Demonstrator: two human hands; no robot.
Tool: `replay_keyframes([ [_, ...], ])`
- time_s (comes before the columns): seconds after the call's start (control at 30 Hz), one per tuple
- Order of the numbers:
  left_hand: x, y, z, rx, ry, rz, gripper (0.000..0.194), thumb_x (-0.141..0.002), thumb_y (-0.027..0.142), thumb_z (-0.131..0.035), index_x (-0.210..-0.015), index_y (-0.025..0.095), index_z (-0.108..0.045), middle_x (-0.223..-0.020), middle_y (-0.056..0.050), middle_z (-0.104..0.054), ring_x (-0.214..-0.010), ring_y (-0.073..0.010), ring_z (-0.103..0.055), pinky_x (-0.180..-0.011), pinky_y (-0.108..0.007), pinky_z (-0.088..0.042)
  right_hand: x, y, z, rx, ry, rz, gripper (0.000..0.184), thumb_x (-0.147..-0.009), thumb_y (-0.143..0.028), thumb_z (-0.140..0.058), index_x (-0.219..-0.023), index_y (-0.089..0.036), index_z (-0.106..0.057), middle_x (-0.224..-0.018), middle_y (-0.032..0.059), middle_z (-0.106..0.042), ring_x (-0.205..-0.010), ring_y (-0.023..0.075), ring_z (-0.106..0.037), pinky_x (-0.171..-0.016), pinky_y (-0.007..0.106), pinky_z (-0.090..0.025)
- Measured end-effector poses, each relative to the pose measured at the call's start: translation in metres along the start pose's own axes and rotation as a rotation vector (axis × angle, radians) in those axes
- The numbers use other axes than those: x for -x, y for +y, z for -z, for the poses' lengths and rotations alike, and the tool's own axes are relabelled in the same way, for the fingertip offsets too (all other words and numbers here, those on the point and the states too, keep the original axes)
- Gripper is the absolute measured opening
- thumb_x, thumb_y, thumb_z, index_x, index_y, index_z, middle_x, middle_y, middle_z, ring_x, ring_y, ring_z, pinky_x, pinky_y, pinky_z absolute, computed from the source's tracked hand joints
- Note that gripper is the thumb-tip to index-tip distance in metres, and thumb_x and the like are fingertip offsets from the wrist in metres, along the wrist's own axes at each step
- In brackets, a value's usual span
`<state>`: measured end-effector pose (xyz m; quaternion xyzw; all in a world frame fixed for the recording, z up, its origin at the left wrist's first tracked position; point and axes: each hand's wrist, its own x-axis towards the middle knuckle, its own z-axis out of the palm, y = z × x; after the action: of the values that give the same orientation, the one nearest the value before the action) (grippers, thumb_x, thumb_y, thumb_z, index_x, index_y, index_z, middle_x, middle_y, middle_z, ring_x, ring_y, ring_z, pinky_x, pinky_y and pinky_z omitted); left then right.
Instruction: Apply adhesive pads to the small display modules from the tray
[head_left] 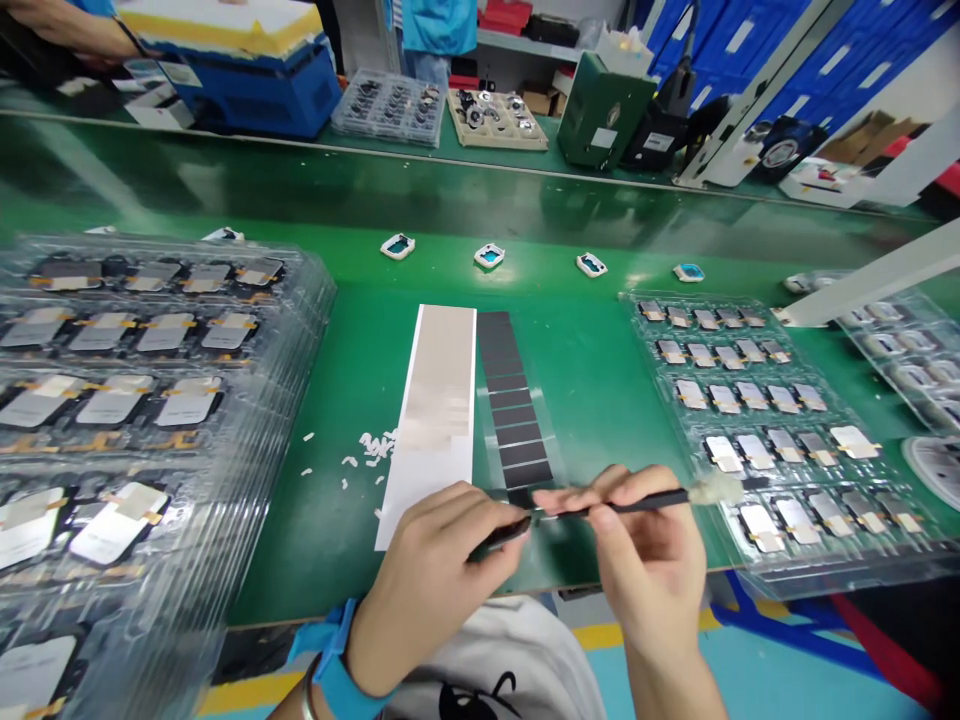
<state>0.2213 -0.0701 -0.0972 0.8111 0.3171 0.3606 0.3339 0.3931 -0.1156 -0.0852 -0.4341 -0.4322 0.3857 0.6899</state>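
Two pinches need steadiness: left hand (441, 562) clamped on a dark part (498, 538), right hand (646, 555) on a black tool (660, 499).

The desk (592, 380) is green. On it, the sheet (439, 400) is white with a beige panel. Right of the sheet, the strip (516, 410) carries black bands split by thin pale lines, the piece (498, 538) is dark, and the tool (666, 498) is black with a cream tuft (716, 488). Left of the sheet, scraps (373, 446) are white and modules (120, 400) silver-grey with amber tabs. Beyond the sheet, casings (490, 256) are white around blue.
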Motion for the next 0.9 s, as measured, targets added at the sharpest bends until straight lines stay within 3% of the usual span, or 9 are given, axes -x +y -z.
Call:
replay_keyframes([
  [0.13,0.0,0.001,0.002,0.004,0.069,0.104,0.01,-0.089,0.008,-0.063,-0.086,0.017,-0.065,-0.076,0.0,-0.069,-0.069,-0.0143,-0.063,-0.064,-0.024,-0.047,0.006,-0.002,-0.029,-0.026,0.006,0.126,0.018,-0.096,-0.007,-0.055,-0.102,-0.024,-0.056,-0.088,-0.0003,-0.066,-0.087,0.017,-0.077,-0.073,0.031,-0.068],
  [0.23,-0.001,0.002,0.003,0.033,0.073,0.149,0.014,-0.089,0.008,-0.061,-0.091,0.019,-0.068,-0.08,0.001,-0.071,-0.073,-0.014,-0.065,-0.067,-0.023,-0.048,0.008,0.001,-0.038,-0.022,0.033,0.173,0.02,-0.096,-0.004,-0.053,-0.104,-0.023,-0.055,-0.09,0.0005,-0.066,-0.091,0.0168,-0.076,-0.077,0.032,-0.068],
  [0.4,0.0,0.0,0.005,0.104,-0.019,0.193,0.025,-0.098,0.012,-0.05,-0.114,0.022,-0.067,-0.096,-0.002,-0.071,-0.087,-0.0156,-0.068,-0.075,-0.024,-0.051,0.011,0.005,-0.042,0.08,0.041,0.273,0.024,-0.094,0.001,-0.052,-0.105,-0.021,-0.054,-0.093,0.0023,-0.069,-0.096,0.0194,-0.076,-0.087,0.041,-0.067],
  [0.57,0.004,-0.004,0.002,0.049,-0.063,0.215,0.043,-0.101,0.011,-0.043,-0.141,0.024,-0.053,-0.1,-0.004,-0.065,-0.09,-0.0175,-0.065,-0.079,-0.029,-0.052,0.013,0.014,-0.046,0.133,0.06,0.362,0.029,-0.091,0.005,-0.052,-0.107,-0.019,-0.054,-0.095,0.0039,-0.07,-0.1,0.021,-0.075,-0.087,0.043,-0.068],
  [0.77,0.0,0.003,0.003,0.022,-0.059,0.228,0.049,-0.1,0.014,-0.043,-0.148,0.023,-0.046,-0.092,-0.003,-0.057,-0.087,-0.0195,-0.061,-0.077,-0.031,-0.052,0.011,0.023,-0.046,0.093,0.051,0.383,0.033,-0.088,0.01,-0.051,-0.108,-0.017,-0.055,-0.097,0.0045,-0.07,-0.1,0.0216,-0.075,-0.087,0.043,-0.068],
  [0.9,-0.001,0.005,0.008,0.074,-0.076,0.213,0.051,-0.101,0.02,-0.043,-0.152,0.022,-0.041,-0.098,-0.005,-0.057,-0.09,-0.0211,-0.058,-0.08,-0.034,-0.051,0.011,0.024,-0.045,0.085,0.056,0.385,0.033,-0.088,0.009,-0.052,-0.109,-0.016,-0.054,-0.099,0.0041,-0.071,-0.096,0.0178,-0.075,-0.09,0.043,-0.067],
])
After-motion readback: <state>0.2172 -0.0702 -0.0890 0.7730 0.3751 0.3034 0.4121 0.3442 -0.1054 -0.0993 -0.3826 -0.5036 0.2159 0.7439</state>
